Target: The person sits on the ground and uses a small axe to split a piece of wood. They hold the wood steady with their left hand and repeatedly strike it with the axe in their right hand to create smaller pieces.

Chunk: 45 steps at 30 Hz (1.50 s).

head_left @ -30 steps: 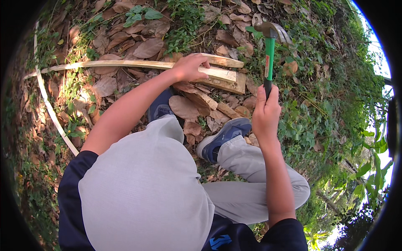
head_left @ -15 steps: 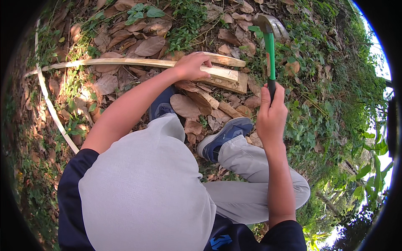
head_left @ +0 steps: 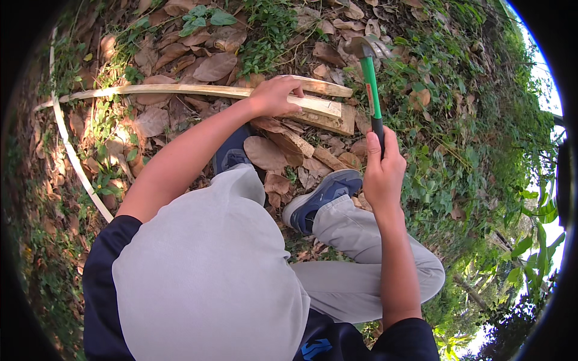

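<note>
The right hand (head_left: 383, 171), gripping the hammer (head_left: 371, 90), has swung it leftward — so the tool's head now stands nearer the wooden strip (head_left: 180, 88) the left hand (head_left: 276, 97) grips.

The left arm (head_left: 186, 155) is stretched diagonally forward, the left hand (head_left: 276, 97) curled downward, while the right forearm (head_left: 397, 259) points ahead with right hand (head_left: 385, 171) closed.

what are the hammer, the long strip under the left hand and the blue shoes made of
Hammer: head likely steel, bare grey and shiny; handle evenly green and black, perhaps painted or plastic-coated. Strip: wood or possibly bamboo, unpainted, judging by its pale, streaked surface. Blue shoes: probably fabric, looking dull and soft, with paler soles that could be rubber.
</note>
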Available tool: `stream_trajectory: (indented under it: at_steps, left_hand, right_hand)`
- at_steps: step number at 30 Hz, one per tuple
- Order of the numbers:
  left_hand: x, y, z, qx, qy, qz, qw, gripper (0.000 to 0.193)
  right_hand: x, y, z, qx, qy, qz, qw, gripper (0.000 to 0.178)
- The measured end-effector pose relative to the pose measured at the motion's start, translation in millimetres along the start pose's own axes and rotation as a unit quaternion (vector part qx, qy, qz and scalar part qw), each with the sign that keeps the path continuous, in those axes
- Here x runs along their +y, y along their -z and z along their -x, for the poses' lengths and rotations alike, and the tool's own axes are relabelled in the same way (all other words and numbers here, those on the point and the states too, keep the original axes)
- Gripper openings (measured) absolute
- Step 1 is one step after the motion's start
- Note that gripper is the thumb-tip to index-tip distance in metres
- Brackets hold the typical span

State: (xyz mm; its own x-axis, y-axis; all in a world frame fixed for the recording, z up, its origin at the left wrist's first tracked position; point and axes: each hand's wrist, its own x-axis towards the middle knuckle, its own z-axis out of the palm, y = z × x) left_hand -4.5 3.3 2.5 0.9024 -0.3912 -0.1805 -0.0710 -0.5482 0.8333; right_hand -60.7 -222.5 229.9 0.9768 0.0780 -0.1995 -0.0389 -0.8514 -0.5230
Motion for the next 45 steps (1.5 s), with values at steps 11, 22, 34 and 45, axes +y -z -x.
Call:
stream_trajectory:
  at_steps: [11, 22, 34, 45]
  left_hand:
    - [0, 1, 0, 0.006, -0.013, -0.005, 1.000, 0.036]
    - [4, 1, -1, -0.008, 0.008, 0.001, 1.000, 0.036]
    - [5, 4, 0, -0.011, 0.013, 0.003, 1.000, 0.035]
    - [2, 1, 0, -0.003, -0.001, -0.005, 1.000, 0.035]
  right_hand:
    - [26, -19, 11, -0.153, -0.144, 0.102, 0.972, 0.038]
    - [25, -27, 9, 0.007, -0.043, -0.027, 0.999, 0.029]
    - [2, 5, -1, -0.025, -0.038, -0.058, 0.997, 0.033]
    - [25, -7, 6, -0.110, -0.123, 0.025, 0.986, 0.035]
